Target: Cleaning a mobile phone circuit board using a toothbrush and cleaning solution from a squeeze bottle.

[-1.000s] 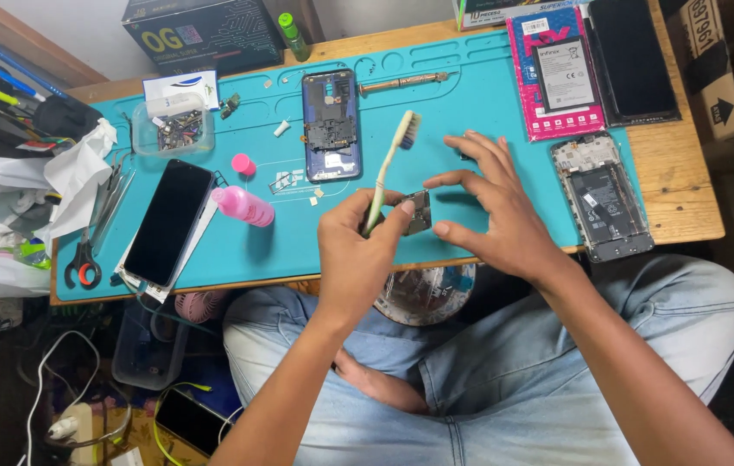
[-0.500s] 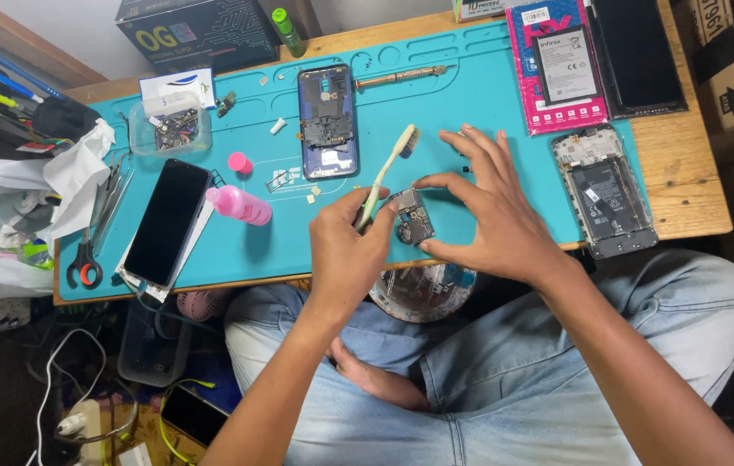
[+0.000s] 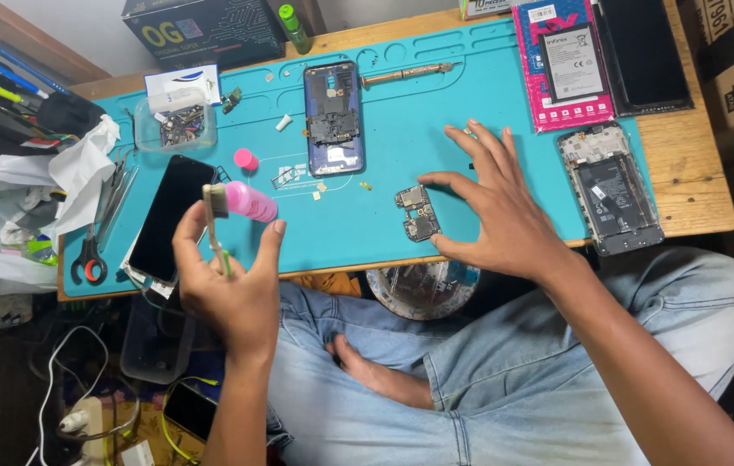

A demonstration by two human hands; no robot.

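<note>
Two bare hands work over a teal silicone repair mat (image 3: pixel 436 95) on a wooden table. The left hand (image 3: pixel 229 280) is raised near the mat's front left, its fingers curled loosely around a pale-handled toothbrush (image 3: pixel 214 226) held upright with the bristle head on top; the lower handle is hidden behind the palm, so how tightly it is gripped is hard to make out. The right hand (image 3: pixel 505 211) lies spread on the mat, empty, thumb and forefinger apart on either side of a small dark phone circuit board (image 3: pixel 417 212) that rests flat near the mat's front edge; whether the fingertips touch it cannot be told. Just behind the brush lies a pink plastic squeeze bottle (image 3: pixel 250 201) on its side, its pink cap (image 3: pixel 246 159) apart from it. A clear plastic tub (image 3: pixel 175 126) at the back left holds a jumble of small dark parts too fine to identify. An opened blue phone body (image 3: pixel 334 116) lies at mid-mat, a black phone screen (image 3: pixel 170 216) at the left, and a stripped grey phone frame with battery (image 3: pixel 610 188) at the right. A round dish (image 3: pixel 423 289) under the table edge is half hidden. Half a second ago both hands met over the board, brush against it; now the left has drawn away with the brush, and the board lies on the mat.
</note>
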